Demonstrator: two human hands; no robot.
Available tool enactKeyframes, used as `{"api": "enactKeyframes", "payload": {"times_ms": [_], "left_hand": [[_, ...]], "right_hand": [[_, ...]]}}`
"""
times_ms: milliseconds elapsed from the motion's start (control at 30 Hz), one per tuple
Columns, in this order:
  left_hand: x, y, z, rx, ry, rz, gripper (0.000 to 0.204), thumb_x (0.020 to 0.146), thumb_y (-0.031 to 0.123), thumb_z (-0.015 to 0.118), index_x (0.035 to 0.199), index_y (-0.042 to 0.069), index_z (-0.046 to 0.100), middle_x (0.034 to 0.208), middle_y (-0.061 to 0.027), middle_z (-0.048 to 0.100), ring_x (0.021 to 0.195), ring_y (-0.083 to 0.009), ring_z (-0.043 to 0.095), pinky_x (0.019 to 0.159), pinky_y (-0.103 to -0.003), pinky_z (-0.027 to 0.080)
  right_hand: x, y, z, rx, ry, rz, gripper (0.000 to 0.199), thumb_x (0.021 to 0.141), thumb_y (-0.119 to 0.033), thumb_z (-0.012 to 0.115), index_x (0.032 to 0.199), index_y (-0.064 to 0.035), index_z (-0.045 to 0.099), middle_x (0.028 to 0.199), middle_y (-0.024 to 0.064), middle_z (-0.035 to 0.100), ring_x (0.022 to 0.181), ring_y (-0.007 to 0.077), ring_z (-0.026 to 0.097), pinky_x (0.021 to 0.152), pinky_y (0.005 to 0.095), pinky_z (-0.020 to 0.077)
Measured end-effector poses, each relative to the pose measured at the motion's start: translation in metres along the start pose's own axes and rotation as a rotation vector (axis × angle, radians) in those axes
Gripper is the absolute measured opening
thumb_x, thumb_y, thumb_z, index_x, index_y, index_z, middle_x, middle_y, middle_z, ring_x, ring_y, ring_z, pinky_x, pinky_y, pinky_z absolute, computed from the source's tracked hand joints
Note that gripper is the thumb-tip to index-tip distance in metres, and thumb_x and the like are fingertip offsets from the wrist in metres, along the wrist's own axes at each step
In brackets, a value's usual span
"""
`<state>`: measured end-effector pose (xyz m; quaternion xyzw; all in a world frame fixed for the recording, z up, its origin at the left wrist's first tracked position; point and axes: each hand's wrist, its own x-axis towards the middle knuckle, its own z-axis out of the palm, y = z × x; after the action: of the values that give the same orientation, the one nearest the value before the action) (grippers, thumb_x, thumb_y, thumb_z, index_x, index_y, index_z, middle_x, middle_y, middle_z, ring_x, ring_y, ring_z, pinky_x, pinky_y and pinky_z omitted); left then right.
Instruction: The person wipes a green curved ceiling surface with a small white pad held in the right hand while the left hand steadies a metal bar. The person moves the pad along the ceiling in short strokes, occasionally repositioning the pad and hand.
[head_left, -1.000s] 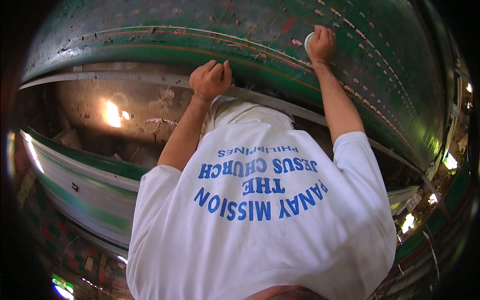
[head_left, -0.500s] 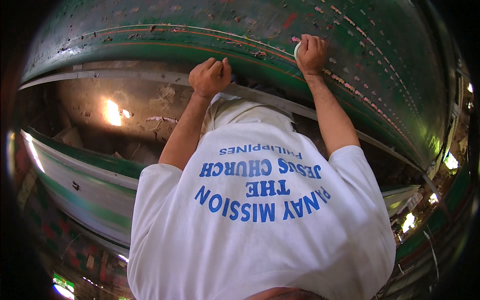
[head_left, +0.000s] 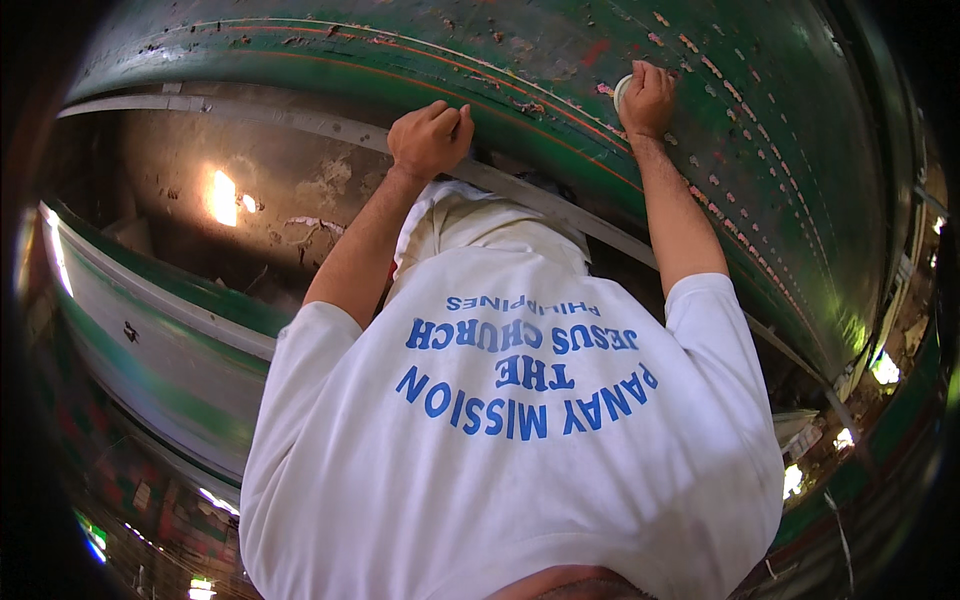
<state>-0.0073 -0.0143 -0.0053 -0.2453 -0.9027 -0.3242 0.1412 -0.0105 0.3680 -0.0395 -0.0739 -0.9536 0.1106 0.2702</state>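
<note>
A scuffed green painted panel (head_left: 480, 110) curves beyond the gray metal rail (head_left: 300, 122); a white T-shirt (head_left: 520, 490) with blue lettering (head_left: 535, 375) fills the near side. Over the rail, the left hand (head_left: 432, 138) is loosely fisted, contents hidden. Beyond it, the right hand (head_left: 650, 100), nearer, curls around a pale disc (head_left: 621, 93), its visible edge pointing away from the rail.

Probably a rough workshop or shed, hard to confirm in such gloom. Shown by a large curved green panel (head_left: 560, 70) across the far side, flecked and scuffed; by a second curved panel (head_left: 165, 335), green and whitish, at left; by a stained brown surface (head_left: 275, 165) between; by daylight in gaps (head_left: 885, 368) at right.
</note>
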Motion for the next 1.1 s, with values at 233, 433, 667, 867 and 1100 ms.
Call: {"api": "enactKeyframes", "payload": {"times_ms": [233, 433, 667, 867, 1100], "left_hand": [[-0.001, 0.004, 0.002, 0.084, -0.043, -0.093, 0.042, 0.100, 0.025, 0.076, 0.066, 0.010, 0.056, 0.068, -0.0081, 0.057, 0.057, -0.0342, 0.062, 0.050, -0.046, 0.048], [0.004, 0.027, 0.017, 0.077, 0.019, 0.054, 0.039, 0.099, 0.028, 0.077, 0.068, 0.011, 0.059, 0.070, -0.0074, 0.059, 0.061, -0.0339, 0.065, 0.054, -0.046, 0.053], [-0.017, 0.110, 0.053, -0.016, -0.039, -0.318, 0.040, 0.098, 0.031, 0.075, 0.066, 0.010, 0.064, 0.070, -0.0077, 0.062, 0.062, -0.0334, 0.066, 0.055, -0.045, 0.052], [-0.014, 0.115, 0.061, 0.089, -0.014, -0.341, 0.039, 0.098, 0.031, 0.074, 0.066, 0.010, 0.065, 0.071, -0.0074, 0.063, 0.063, -0.0346, 0.065, 0.056, -0.046, 0.052], [-0.016, 0.112, 0.063, 0.148, 0.064, -0.355, 0.039, 0.100, 0.031, 0.074, 0.068, 0.011, 0.067, 0.072, -0.0072, 0.065, 0.063, -0.0343, 0.066, 0.056, -0.045, 0.053]], "right_hand": [[-0.024, -0.017, -0.017, 0.120, -0.060, -0.170, 0.009, 0.106, -0.017, 0.066, 0.103, -0.0123, 0.073, 0.097, 0.0078, 0.072, 0.093, 0.0349, 0.067, 0.082, 0.0494, 0.0530], [-0.001, -0.012, -0.002, 0.119, 0.014, -0.167, 0.004, 0.103, -0.015, 0.069, 0.106, -0.0136, 0.072, 0.097, 0.0055, 0.070, 0.092, 0.0315, 0.067, 0.084, 0.0484, 0.0537], [-0.013, -0.018, -0.010, 0.247, -0.096, -0.290, 0.004, 0.103, -0.015, 0.071, 0.106, -0.0137, 0.073, 0.097, 0.0055, 0.071, 0.095, 0.0308, 0.068, 0.085, 0.0465, 0.0542], [0.008, -0.014, 0.005, 0.258, 0.016, -0.236, 0.005, 0.103, -0.017, 0.071, 0.105, -0.0130, 0.073, 0.096, 0.0058, 0.071, 0.094, 0.0313, 0.067, 0.086, 0.0464, 0.0539], [-0.011, -0.009, -0.006, 0.378, -0.053, -0.395, 0.003, 0.102, -0.017, 0.071, 0.103, -0.0145, 0.073, 0.094, 0.0052, 0.071, 0.092, 0.0317, 0.068, 0.083, 0.0470, 0.0544]]}}
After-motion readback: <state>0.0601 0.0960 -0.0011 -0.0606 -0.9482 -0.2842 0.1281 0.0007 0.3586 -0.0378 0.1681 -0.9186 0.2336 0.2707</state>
